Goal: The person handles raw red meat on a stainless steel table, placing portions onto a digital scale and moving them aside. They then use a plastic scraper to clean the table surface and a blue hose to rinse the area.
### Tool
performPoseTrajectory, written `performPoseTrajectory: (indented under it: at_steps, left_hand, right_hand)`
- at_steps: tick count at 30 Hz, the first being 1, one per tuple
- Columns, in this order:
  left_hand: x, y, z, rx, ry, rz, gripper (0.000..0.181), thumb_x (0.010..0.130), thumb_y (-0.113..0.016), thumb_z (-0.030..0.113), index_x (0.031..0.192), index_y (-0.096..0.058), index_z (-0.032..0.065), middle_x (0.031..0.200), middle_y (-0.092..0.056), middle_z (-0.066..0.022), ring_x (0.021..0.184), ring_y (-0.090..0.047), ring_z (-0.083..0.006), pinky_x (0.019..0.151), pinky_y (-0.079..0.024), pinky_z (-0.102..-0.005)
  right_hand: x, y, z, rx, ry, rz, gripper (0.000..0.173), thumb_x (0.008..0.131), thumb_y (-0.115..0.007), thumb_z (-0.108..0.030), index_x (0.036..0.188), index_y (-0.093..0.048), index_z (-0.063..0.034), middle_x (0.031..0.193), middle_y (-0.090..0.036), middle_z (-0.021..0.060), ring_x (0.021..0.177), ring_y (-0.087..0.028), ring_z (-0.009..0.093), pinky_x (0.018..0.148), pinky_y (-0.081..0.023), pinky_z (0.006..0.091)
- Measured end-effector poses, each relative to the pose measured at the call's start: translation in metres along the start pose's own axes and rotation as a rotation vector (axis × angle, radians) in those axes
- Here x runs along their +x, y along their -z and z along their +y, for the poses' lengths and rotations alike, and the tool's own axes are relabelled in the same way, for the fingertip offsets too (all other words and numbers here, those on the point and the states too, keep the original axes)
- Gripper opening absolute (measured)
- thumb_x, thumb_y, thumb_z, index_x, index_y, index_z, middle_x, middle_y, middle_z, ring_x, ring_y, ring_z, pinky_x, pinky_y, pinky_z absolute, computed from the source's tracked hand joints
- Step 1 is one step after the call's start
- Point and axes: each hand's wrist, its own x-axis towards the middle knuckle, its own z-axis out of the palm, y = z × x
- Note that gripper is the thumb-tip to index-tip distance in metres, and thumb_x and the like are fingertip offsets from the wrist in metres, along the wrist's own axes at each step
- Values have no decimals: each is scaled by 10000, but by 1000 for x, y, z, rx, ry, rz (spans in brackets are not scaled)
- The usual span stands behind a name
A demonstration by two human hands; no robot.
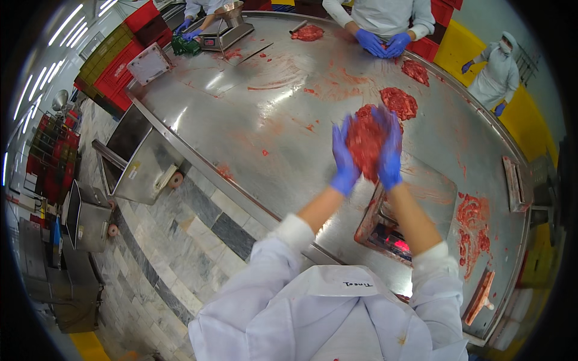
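Both my hands wear blue-purple gloves and press a lump of raw ground meat (366, 143) between them above the steel table (216, 122). My left hand (345, 158) is against the lump's left side; my right hand (389, 149) is on its right side. The lump and fingers are slightly blurred. Just beyond my right fingers lies a mound of ground meat (399, 103). Below my right hand stands a digital scale (422, 185) with a steel platform, smeared with meat, its red display (399, 245) lit under my forearm.
Across the table a co-worker's gloved hands (381, 44) hold some meat, near more meat (415, 72). Another co-worker's gloved hands (192, 34) are beside a second scale (226, 36). Meat scraps (472, 221) and a stained tool (481, 298) lie at right. Steel carts (144, 158) stand left.
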Motion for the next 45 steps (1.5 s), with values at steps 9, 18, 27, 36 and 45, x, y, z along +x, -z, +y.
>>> performPoseTrajectory:
  at_steps: [9, 18, 27, 36, 45]
  left_hand:
    - [214, -8, 168, 1537, -749, -332, 442, 859, -447, 242, 1224, -411, -5, 1259, -425, -174, 1174, -401, -264, 989, -286, -343]
    - [97, 152, 153, 2637, -29, -660, 739, 768, -538, 444, 1317, -260, 35, 1363, -251, -188, 1264, -221, -348, 1008, -247, -454]
    - [30, 124, 126, 2647, 258, -813, 755, 564, -740, 293, 1198, -437, 18, 1215, -447, -207, 1169, -392, -312, 981, -328, -360]
    - [-42, 94, 79, 2727, 536, -568, 812, 550, -737, 332, 1243, -386, 93, 1286, -372, -142, 1180, -375, -298, 959, -352, -388]
    - [-93, 68, 77, 2676, 699, -197, 994, 520, -783, 282, 1335, -238, 116, 1375, -233, -161, 1240, -281, -318, 1006, -279, -371]
  right_hand:
    - [127, 29, -105, -117, 263, 59, 415, 791, -574, -319, 1101, -531, -45, 1009, -576, 134, 885, -566, 190, 808, -429, 264]
    - [-99, 294, -77, -993, -73, 286, 208, 774, -557, -155, 941, -609, -42, 744, -591, 62, 667, -548, 144, 598, -441, 262]
    - [-319, 605, -204, -1817, -75, 1156, 477, 704, -615, -402, 992, -595, -21, 863, -609, 185, 812, -591, 293, 746, -453, 352]
    - [-280, 734, -137, -1446, -267, 1044, 592, 740, -563, -303, 1204, -368, 8, 1084, -517, 231, 940, -528, 384, 794, -426, 420]
    - [-227, 735, -178, -1428, -140, 1038, 553, 758, -572, -448, 1005, -534, 45, 898, -597, 203, 812, -557, 341, 730, -435, 399]
